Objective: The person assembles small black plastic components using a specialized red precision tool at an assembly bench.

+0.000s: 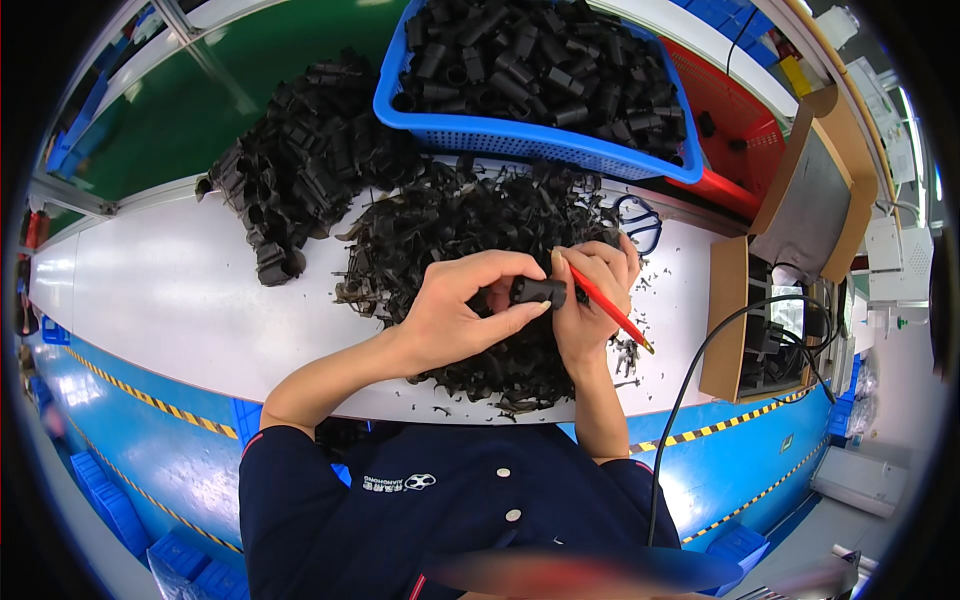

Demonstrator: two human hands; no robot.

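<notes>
Between thumb and fingers, my left hand [455, 310] grips a small black plastic tube-shaped part [538, 291]. My right hand [590, 300] is closed around a slim red-handled tool [613, 308], which slants down to the right; its working end is hidden by the fingers. Both hands meet over a heap of black plastic scraps [450, 225]. Left of the scraps lies a pile of larger black parts [310, 150], some of them joined together.
A blue perforated basket [540, 138] full of black tubular parts stands at the back, beside a red crate [715, 190]. Blue-handled scissors [641, 222] lie right of the scraps. An open cardboard box [725, 325] sits at the right, with a black cable [690, 385] looping past it.
</notes>
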